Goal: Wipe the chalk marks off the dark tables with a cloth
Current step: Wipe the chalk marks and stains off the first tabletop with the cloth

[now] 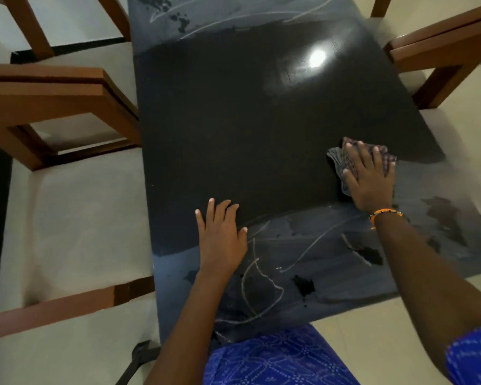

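Two hands are lying on the dark table (233, 120): the right hand (371, 180), fingers spread flat, is pressing a checked cloth (338, 159) at three o'clock, while the left hand (220, 232) is resting open, holding nothing, at six o'clock beside chalk marks (257, 290).

This looks like a dining room in a home. A long dark table (233, 129) stands on a pale tiled floor (67, 218). Brown wooden chairs (53, 107) sit along both sides of it. A round ceiling light shines back off the table top (317, 58).
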### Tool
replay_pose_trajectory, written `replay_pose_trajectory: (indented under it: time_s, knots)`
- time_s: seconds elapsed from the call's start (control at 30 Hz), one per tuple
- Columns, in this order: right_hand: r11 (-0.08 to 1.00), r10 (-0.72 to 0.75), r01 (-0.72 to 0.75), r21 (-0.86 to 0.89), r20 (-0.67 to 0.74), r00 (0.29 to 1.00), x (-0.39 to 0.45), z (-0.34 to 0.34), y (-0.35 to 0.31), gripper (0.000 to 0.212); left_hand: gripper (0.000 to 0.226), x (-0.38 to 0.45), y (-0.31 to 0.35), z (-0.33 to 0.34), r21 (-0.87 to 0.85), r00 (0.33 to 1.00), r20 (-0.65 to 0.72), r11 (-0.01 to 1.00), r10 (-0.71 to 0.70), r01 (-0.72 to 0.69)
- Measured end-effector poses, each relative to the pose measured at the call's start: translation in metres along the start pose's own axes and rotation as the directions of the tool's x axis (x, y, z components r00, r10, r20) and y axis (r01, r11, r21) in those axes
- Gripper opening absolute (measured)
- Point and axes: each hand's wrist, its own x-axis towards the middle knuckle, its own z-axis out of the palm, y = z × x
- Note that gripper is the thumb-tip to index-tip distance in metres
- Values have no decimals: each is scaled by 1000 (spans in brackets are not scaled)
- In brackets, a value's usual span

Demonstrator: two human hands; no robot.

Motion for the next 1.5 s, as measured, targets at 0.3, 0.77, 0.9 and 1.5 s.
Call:
replay_pose_trajectory:
  time_s: [0.3,0.77,0.9,1.5]
  knots:
    - [941,-335,334,50,14,942,-39,30,-116,65,64,10,51,9,-122,988,-110,988,-106,93]
    - [996,-88,87,-21,-18,996,23,-6,114,62,72,38,152,54,-22,995,5,995,98,-98]
    - [997,69,-68,36,-23,997,32,-12,158,61,76,37,160,61,44,994,51,995,91,-94]
    - [907,-415,417,56,-52,909,31,9,47,60,77,41,207,83,49,997,-71,999,-10,14]
